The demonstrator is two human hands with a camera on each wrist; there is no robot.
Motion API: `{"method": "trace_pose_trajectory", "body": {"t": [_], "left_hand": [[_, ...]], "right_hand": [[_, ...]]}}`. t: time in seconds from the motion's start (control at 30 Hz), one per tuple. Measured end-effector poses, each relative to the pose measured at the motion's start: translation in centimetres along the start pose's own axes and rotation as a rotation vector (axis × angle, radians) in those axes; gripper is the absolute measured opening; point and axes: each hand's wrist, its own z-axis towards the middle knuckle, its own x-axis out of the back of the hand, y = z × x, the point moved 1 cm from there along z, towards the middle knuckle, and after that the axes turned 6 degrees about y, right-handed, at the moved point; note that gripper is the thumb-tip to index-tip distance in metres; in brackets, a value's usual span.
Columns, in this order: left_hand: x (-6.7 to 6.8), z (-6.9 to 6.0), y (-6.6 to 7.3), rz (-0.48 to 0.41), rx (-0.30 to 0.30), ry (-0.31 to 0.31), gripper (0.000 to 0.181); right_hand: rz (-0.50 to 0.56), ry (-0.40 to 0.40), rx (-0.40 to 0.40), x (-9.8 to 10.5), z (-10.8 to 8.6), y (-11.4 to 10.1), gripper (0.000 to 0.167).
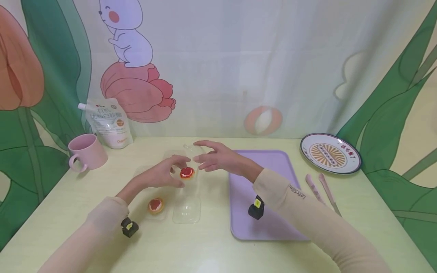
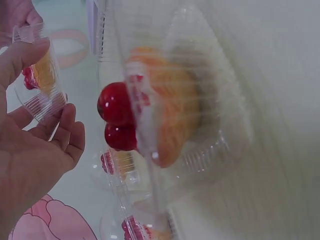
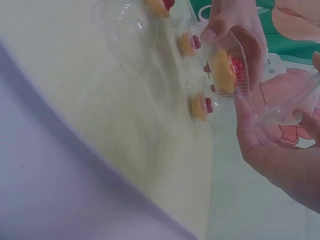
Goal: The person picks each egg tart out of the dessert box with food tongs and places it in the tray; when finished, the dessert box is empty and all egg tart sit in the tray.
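My left hand (image 1: 165,172) grips the base of a clear plastic clamshell box, thumb on one side and fingers on the other. Inside it sits a small fruit tart (image 1: 187,173) with red topping. The box's lid (image 3: 295,102) stands raised from the base, and my right hand (image 1: 223,157) holds it between thumb and fingers. A second tart (image 1: 156,205) lies in an open box on the table below my left hand, its clear lid (image 1: 186,211) folded flat to the right. In the left wrist view a tart (image 2: 170,110) in its box looms close to the camera.
Further boxed tarts (image 3: 198,106) stand behind my left hand. A purple tray (image 1: 235,212) lies under my right forearm. Pink-handled cutlery (image 1: 314,187) and a patterned plate (image 1: 330,153) are at the right; a pink mug (image 1: 92,153) and white pouch (image 1: 109,123) are back left.
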Motion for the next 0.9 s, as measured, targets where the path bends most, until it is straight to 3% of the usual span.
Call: {"method": "trace_pose_trajectory", "body": {"t": [0.2, 0.33, 0.43, 0.67, 0.9], "left_hand": [[0.1, -0.1, -0.3, 0.031, 0.014, 0.02, 0.074], [-0.1, 0.3, -0.8, 0.102, -0.012, 0.041, 0.072], [-0.4, 0.6, -1.1, 0.175, -0.005, 0.035, 0.071], [-1.0, 1.1, -0.9, 0.237, 0.06, -0.017, 0.072], [-1.3, 1.0, -0.6, 0.264, 0.156, -0.126, 0.077]], "right_hand": [[-0.132, 0.068, 0.004, 0.7, 0.7, 0.7, 0.072], [-0.239, 0.123, -0.021, 1.6, 0.9, 1.2, 0.076], [-0.268, 0.112, -0.063, 2.0, 0.9, 1.7, 0.08], [-0.3, 0.094, -0.082, 2.0, 1.3, 2.6, 0.084], [-0.459, 0.099, -0.046, 1.6, 1.3, 2.6, 0.085]]}}
